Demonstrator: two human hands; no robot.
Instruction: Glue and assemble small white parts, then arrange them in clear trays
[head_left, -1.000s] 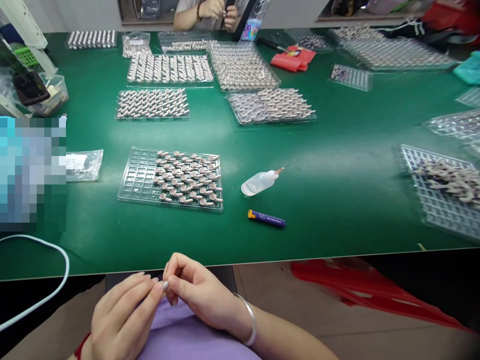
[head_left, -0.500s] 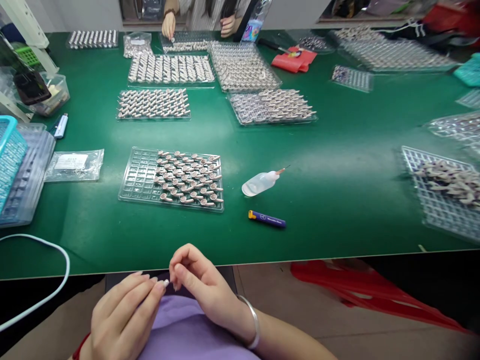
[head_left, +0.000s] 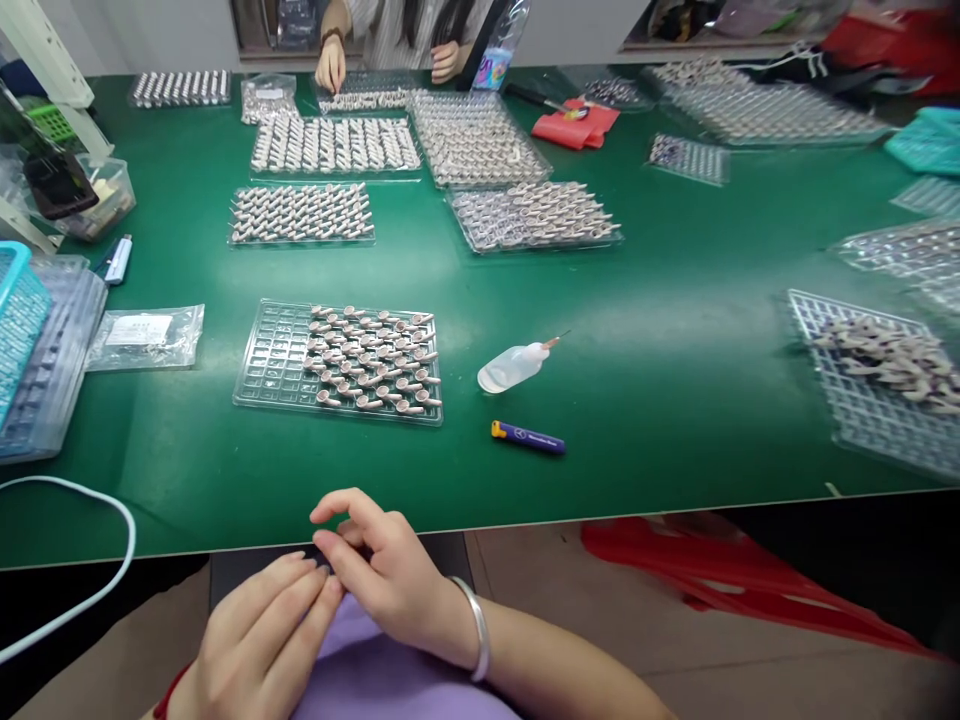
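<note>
My left hand is over my lap at the table's front edge, its fingers closed together in a pinch. Whatever its fingertips hold is too small and covered to make out. Close against those fingertips is my right hand, with thumb and forefinger spread apart and its other fingers curled behind. I see nothing in it. Beyond them on the table, a clear plastic tray carries rows of small spoon-shaped beige pieces in its right part. Right of that tray lie a squeeze bottle with a needle tip and a purple-and-yellow lighter.
More filled trays stand farther back, and a tray with a heap of pieces sits at right. A labelled plastic bag, blue basket and white cable are at left. A co-worker's hand works across the table.
My right hand has shifted left, over my left fingertips, and its forefinger has straightened out from the thumb. The small white bit at my left fingertips is now hidden. The view shifted slightly.
</note>
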